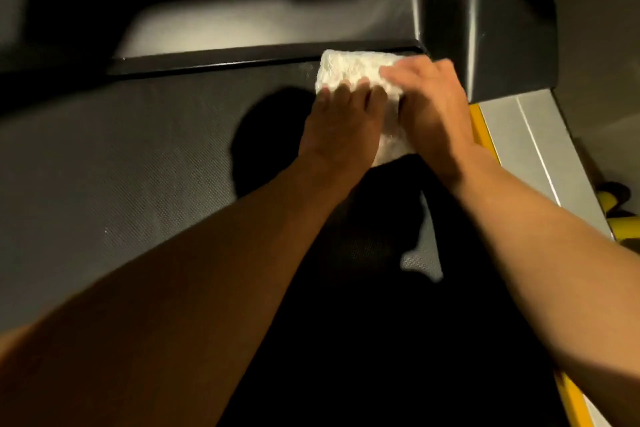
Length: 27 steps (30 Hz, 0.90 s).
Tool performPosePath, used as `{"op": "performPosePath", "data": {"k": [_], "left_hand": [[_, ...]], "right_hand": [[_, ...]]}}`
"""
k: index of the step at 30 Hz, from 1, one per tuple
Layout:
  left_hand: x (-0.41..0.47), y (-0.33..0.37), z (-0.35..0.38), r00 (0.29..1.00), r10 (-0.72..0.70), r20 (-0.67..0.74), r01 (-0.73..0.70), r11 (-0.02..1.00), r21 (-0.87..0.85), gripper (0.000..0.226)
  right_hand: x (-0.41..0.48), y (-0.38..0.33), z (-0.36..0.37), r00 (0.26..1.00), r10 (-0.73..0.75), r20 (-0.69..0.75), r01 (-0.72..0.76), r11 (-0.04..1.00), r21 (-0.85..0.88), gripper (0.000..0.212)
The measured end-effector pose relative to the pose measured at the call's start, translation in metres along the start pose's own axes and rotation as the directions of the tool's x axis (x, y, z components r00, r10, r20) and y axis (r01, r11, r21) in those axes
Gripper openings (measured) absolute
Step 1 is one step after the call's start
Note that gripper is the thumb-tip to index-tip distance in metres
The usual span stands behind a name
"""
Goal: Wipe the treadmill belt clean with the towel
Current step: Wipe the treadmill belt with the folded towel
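Two bare forearms are reaching away from the near edge across the dark textured treadmill belt (104, 166), casting deep shadow over its near right part. Both hands are lying flat, palms down with fingers extended, on one white towel (349, 71). The left hand (341, 121) is pressing the towel's left part, its fingertips spread over the cloth. The right hand (433, 104) is covering the towel's right part, just beside the left. The towel is resting bunched on the belt's far right corner, touching the black motor cover (485, 28) beyond it. One yellow stripe (479, 128) and one grey side rail (530, 146) are running along the belt's right edge. The frame is slightly blurred around the fingers.
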<state>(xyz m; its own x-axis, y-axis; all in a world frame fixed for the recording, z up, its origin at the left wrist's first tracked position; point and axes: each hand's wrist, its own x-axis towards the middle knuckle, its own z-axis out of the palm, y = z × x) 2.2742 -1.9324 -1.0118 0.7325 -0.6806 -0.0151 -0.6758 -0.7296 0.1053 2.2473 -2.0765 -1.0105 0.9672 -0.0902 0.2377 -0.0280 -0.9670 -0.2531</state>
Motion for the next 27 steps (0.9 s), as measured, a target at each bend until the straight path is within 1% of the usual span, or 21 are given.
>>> {"op": "performPosePath", "data": {"k": [1,2,3,4,5,8,10,11,13,14,16,17,18,19,20,21,23,24,25,26,27], "left_hand": [[0.007,0.0,-0.002,0.996,-0.067,0.061,0.071,0.996,-0.053,0.049],[0.014,-0.002,-0.006,0.992,-0.106,0.073,0.112,0.99,-0.087,0.052],[0.017,0.001,-0.008,0.991,-0.122,0.063,0.127,0.988,-0.083,0.053],[0.015,0.007,-0.008,0.992,-0.115,0.053,0.118,0.991,-0.058,0.054],[0.01,0.011,-0.008,0.995,-0.087,0.056,0.089,0.995,-0.036,0.054],[-0.007,0.01,-0.003,0.999,0.049,-0.02,-0.048,0.996,0.071,0.048],[-0.021,0.006,-0.002,0.995,0.095,-0.027,-0.093,0.994,0.059,0.049],[-0.026,0.003,-0.006,0.995,0.095,-0.007,-0.095,0.995,0.027,0.049],[-0.026,0.001,-0.017,0.998,0.032,0.052,-0.031,0.999,-0.012,0.044],[-0.02,0.001,-0.023,0.999,-0.004,0.045,0.004,1.0,-0.01,0.042],[-0.005,0.004,-0.037,0.997,-0.032,0.077,0.029,0.999,0.03,0.037],[-0.001,0.005,-0.04,0.995,-0.024,0.097,0.019,0.999,0.044,0.036],[0.0,0.007,-0.042,0.995,-0.015,0.1,0.01,0.999,0.046,0.035],[-0.005,0.007,-0.041,0.995,-0.003,0.103,-0.003,0.998,0.056,0.035],[-0.013,0.006,-0.039,0.995,0.006,0.096,-0.013,0.998,0.067,0.037],[-0.024,0.002,-0.037,0.997,0.016,0.082,-0.022,0.997,0.079,0.039],[-0.048,-0.008,-0.029,0.992,0.037,0.122,-0.048,0.995,0.086,0.048],[-0.059,-0.014,-0.026,0.985,0.052,0.164,-0.067,0.994,0.088,0.054],[-0.068,-0.021,-0.023,0.978,0.061,0.197,-0.08,0.993,0.09,0.057],[-0.073,-0.028,-0.023,0.977,0.059,0.207,-0.081,0.992,0.098,0.057],[-0.074,-0.034,-0.025,0.977,0.041,0.208,-0.068,0.99,0.126,0.055]], "right_hand": [[0.011,-0.002,-0.001,0.999,0.043,0.011,-0.043,0.999,0.004,0.038],[0.023,0.002,0.0,0.995,0.093,0.027,-0.093,0.996,-0.019,0.035],[0.029,0.0,-0.001,0.99,0.143,0.012,-0.143,0.99,0.009,0.036],[0.03,0.002,0.002,0.984,0.177,-0.016,-0.176,0.984,0.016,0.037],[0.023,-0.003,0.005,0.976,0.217,-0.008,-0.217,0.976,0.022,0.034],[-0.019,-0.008,0.017,0.965,0.254,-0.06,-0.234,0.943,0.236,0.021],[-0.043,-0.012,0.016,0.972,0.22,-0.081,-0.209,0.97,0.128,0.018],[-0.047,-0.015,0.012,0.979,0.194,-0.069,-0.187,0.978,0.096,0.017],[-0.042,-0.014,0.01,0.977,0.211,-0.02,-0.205,0.965,0.166,0.025],[-0.036,-0.011,0.009,0.976,0.204,-0.076,-0.194,0.973,0.127,0.027],[-0.02,-0.019,0.005,0.952,0.262,-0.159,-0.232,0.955,0.185,0.013],[-0.014,-0.024,0.005,0.922,0.342,-0.181,-0.299,0.927,0.228,0.007],[-0.014,-0.026,0.006,0.933,0.301,-0.198,-0.255,0.94,0.226,0.007],[-0.017,-0.032,0.006,0.941,0.306,-0.141,-0.262,0.928,0.265,0.008],[-0.026,-0.037,0.007,0.946,0.287,-0.152,-0.231,0.925,0.302,0.005],[-0.036,-0.043,0.004,0.953,0.248,-0.174,-0.204,0.95,0.236,0.008],[-0.067,-0.049,0.011,0.986,0.088,-0.144,-0.072,0.991,0.108,0.028],[-0.081,-0.055,0.013,0.989,0.053,-0.135,-0.038,0.993,0.109,0.035],[-0.09,-0.058,0.015,0.992,0.059,-0.111,-0.05,0.995,0.082,0.04],[-0.093,-0.065,0.013,0.991,0.099,-0.091,-0.09,0.991,0.104,0.042],[-0.09,-0.069,0.015,0.988,0.104,-0.11,-0.092,0.989,0.115,0.042]]}}
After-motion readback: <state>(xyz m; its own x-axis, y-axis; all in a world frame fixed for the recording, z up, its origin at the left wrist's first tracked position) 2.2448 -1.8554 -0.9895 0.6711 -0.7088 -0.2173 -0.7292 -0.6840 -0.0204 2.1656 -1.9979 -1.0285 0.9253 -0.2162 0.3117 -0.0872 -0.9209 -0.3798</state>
